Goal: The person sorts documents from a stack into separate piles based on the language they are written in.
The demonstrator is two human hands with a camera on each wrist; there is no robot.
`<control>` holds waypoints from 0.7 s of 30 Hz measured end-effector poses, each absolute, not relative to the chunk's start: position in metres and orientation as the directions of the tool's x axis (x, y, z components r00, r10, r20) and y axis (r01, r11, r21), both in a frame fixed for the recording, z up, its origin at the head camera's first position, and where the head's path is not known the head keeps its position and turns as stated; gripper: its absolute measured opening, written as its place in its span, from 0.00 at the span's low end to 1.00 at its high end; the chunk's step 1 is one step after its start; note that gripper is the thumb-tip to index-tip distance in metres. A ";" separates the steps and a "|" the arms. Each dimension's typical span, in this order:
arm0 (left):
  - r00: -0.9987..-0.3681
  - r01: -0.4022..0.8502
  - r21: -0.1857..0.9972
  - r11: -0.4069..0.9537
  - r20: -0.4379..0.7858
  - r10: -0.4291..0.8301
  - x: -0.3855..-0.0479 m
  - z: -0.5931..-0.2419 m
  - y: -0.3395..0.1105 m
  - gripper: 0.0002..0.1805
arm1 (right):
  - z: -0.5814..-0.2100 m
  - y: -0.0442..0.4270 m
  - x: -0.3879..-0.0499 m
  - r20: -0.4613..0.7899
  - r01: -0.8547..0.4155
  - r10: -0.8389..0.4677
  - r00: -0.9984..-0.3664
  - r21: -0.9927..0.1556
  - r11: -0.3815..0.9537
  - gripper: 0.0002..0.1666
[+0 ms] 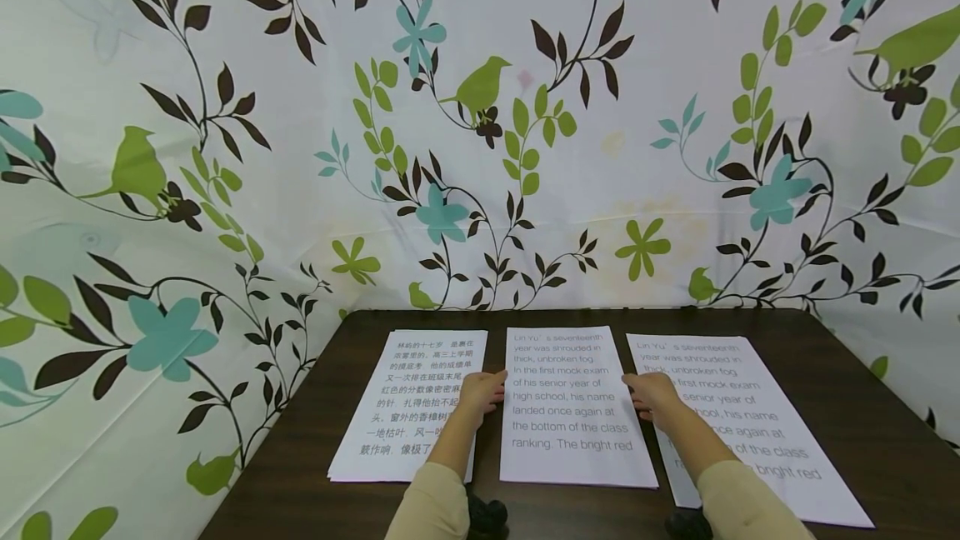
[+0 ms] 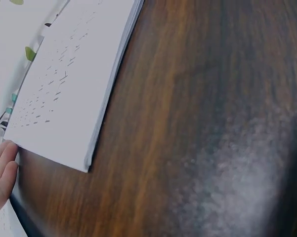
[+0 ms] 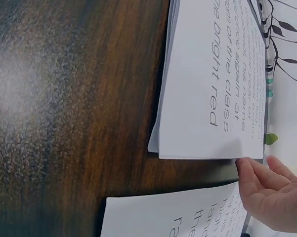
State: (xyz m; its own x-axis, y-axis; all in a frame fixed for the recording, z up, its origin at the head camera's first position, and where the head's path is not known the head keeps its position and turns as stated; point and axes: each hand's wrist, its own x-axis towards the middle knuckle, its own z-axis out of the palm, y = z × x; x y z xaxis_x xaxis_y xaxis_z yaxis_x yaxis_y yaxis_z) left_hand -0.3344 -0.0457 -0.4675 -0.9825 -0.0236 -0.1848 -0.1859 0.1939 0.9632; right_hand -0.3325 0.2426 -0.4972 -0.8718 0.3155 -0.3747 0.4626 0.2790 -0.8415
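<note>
Three paper stacks lie in a row on a dark wooden table: the middle stack (image 1: 573, 461) and right stack (image 1: 810, 494) with English text, the left stack (image 1: 367, 432) with Chinese characters. My left hand (image 1: 480, 394) is at the middle stack's left edge, its forearm crossing over the left stack. Against the opposite edge, my right hand (image 1: 654, 397) touches with its fingertips. The right wrist view shows this hand (image 3: 274, 190) at the side of the printed stack (image 3: 197, 118), whose sheets sit slightly uneven. In the left wrist view, extended fingers (image 2: 2, 168) meet the stack's (image 2: 94, 98) edge.
The dark wooden tabletop (image 1: 292, 457) extends around the stacks. Behind it hangs a white cloth (image 1: 480, 257) printed with leaves, birds and flowers. A corner of the right stack (image 3: 138, 217) shows low in the right wrist view.
</note>
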 end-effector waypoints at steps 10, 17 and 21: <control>-0.988 -0.154 0.970 0.188 -0.148 -0.047 -0.335 -0.466 -0.041 0.19 | -0.516 0.249 -0.347 -0.310 0.431 0.352 -0.883 -0.832 0.348 0.31; -0.985 -0.159 0.986 0.044 -0.155 -0.080 -0.333 -0.466 -0.038 0.18 | -0.477 0.233 -0.320 -0.296 0.360 0.332 -0.896 -0.921 0.151 0.25; -0.984 -0.162 0.985 0.052 -0.158 -0.078 -0.333 -0.469 -0.037 0.19 | -0.450 0.219 -0.297 -0.279 0.344 0.343 -0.897 -0.928 0.143 0.22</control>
State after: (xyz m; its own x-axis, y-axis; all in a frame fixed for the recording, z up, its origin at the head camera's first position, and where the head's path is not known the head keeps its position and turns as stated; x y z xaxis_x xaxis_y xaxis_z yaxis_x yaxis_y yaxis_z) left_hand -0.3326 -0.0367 -0.4694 -0.9844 -0.0777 -0.1579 -0.1622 0.0524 0.9854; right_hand -0.2972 0.2193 -0.4503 -0.8969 0.3430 -0.2792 0.3436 0.1429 -0.9282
